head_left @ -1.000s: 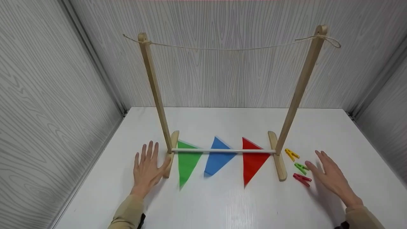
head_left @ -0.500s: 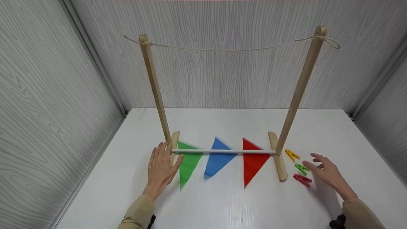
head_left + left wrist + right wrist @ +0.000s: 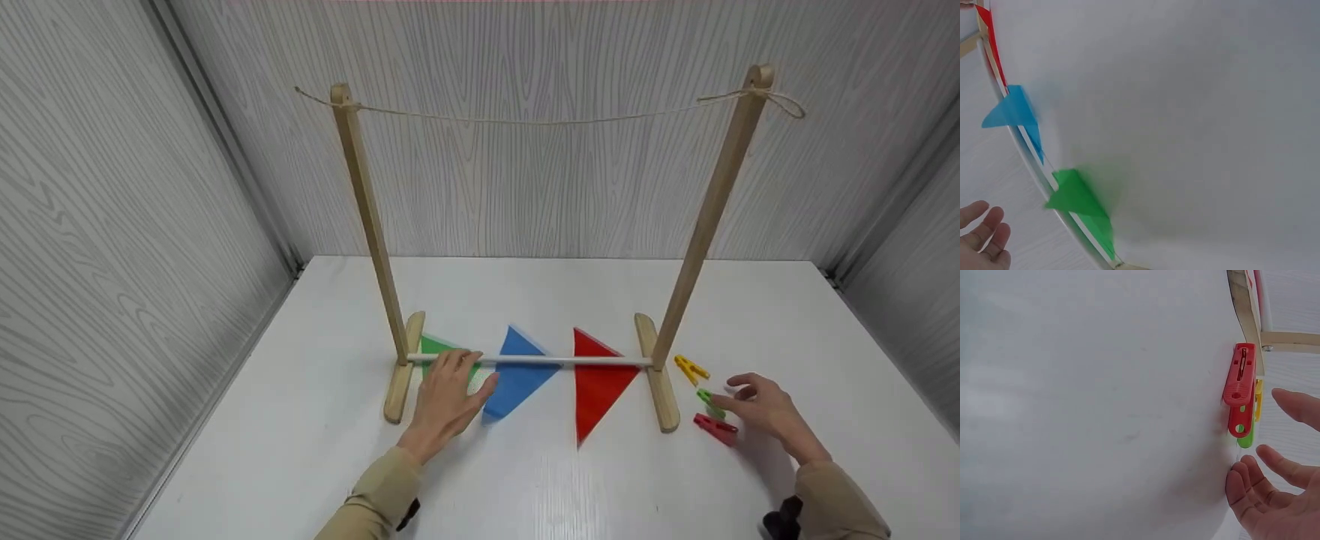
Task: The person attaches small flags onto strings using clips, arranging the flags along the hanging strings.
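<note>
Left hand [image 3: 448, 394]: palm down, fingers extended and slightly spread, flat over the near end of the white crossbar [image 3: 529, 361], fingertips reaching just past it. Wrist straight, forearm in a tan sleeve running back toward the body. Left wrist view shows only relaxed fingertips [image 3: 982, 236], nothing held.

Right hand [image 3: 761, 411]: well to the right of the crossbar's far end, low over the surface, fingers loosely curled, thumb and index apart, nothing pinched. Right wrist view: fingers [image 3: 1275, 492] open, relaxed. Forearm in a tan sleeve, angled in from the lower right.
</note>
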Motion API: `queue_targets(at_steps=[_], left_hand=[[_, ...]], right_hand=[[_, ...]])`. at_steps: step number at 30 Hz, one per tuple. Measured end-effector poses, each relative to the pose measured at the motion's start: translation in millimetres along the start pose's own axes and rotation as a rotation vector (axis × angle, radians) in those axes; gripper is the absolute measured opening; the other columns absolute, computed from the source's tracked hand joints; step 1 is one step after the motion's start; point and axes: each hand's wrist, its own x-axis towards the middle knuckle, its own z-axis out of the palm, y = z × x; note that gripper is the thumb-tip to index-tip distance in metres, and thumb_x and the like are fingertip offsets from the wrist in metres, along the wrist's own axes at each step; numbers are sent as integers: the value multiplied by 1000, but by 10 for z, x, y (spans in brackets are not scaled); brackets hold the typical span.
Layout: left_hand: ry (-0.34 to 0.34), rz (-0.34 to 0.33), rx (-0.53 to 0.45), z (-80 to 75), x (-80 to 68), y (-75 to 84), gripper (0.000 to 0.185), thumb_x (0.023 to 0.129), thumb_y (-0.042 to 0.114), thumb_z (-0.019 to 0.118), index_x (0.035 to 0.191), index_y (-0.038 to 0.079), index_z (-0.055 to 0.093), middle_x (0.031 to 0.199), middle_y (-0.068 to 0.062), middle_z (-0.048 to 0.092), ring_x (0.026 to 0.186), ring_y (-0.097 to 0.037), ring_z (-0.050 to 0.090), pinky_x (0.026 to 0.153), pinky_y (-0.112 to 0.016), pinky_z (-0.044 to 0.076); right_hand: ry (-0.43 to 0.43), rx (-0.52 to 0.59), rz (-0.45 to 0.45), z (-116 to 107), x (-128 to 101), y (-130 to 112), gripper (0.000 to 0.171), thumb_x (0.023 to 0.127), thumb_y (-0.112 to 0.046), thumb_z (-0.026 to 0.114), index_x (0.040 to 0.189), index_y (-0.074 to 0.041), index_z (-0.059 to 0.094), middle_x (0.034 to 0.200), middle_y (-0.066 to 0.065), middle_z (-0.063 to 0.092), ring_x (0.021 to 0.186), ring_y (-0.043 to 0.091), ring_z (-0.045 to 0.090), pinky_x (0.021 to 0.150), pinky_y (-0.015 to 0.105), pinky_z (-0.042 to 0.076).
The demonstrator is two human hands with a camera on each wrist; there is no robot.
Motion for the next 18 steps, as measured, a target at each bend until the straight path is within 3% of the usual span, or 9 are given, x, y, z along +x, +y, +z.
queue_targets(at_steps=[10, 18], left_hand=[[-192, 178, 112, 281, 153, 413, 39, 103, 36, 54, 124, 5, 68, 124, -10, 67, 117, -25, 59, 103, -39, 52], [-345, 180, 151, 453, 262, 667, 38, 105, 32, 50, 130, 8, 66, 131, -8, 64, 123, -23, 56, 106, -36, 51]], right_hand=[[-16, 7, 28, -2, 20, 51, 74, 93, -44, 67, 137, 12, 45, 124, 32, 54, 104, 34, 51, 84, 39, 47], [0, 52, 37, -2, 6, 87, 73, 93, -41, 69, 135, 14, 46, 122, 30, 56, 105, 33, 54, 83, 37, 47]])
